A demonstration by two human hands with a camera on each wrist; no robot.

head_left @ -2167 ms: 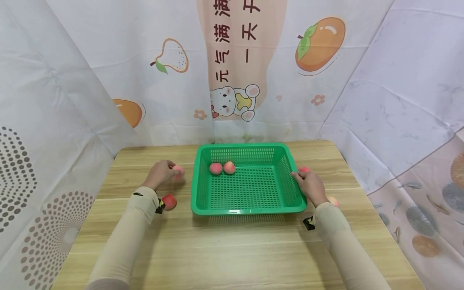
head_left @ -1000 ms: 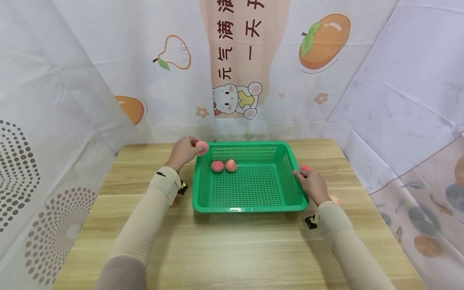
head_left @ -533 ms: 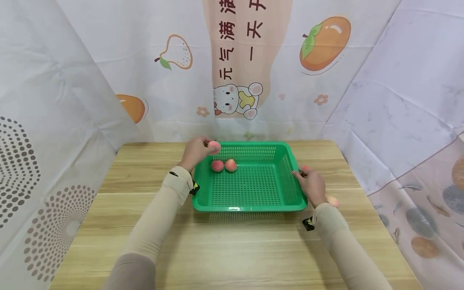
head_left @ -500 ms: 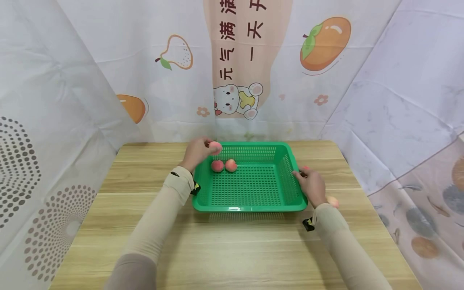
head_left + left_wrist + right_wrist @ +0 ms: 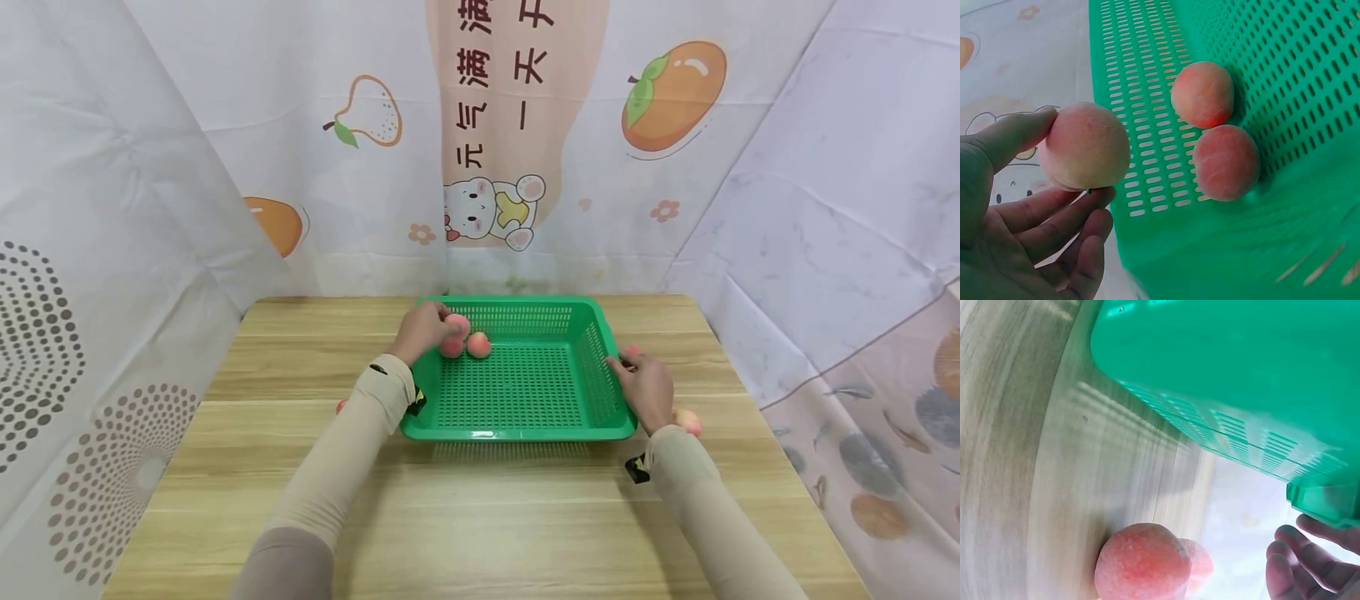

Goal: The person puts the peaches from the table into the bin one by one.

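Observation:
My left hand (image 5: 422, 332) pinches a pink peach (image 5: 1085, 147) between thumb and fingers, above the back left part of a green plastic basket (image 5: 517, 434). Two other peaches lie side by side in that basket: a paler one (image 5: 478, 345) and a redder one (image 5: 1227, 162). In the head view the held peach partly overlaps the redder one. On the opposite side, my right hand (image 5: 647, 390) holds the basket's right rim, thumb on the inner side. The right wrist view shows its fingers (image 5: 1316, 556) curled below the rim.
The basket stands on a wooden table (image 5: 495, 517). Right of it lie a pale peach (image 5: 687, 422) by the right wrist and a red one (image 5: 633, 351) behind the hand. A red fruit (image 5: 342, 406) peeks out beside the left sleeve. A printed curtain (image 5: 360, 208) hangs behind.
My left hand has carried its peach from the table left of the basket, over the left rim, and lowered it toward the two peaches inside. The right hand has stayed at the rim.

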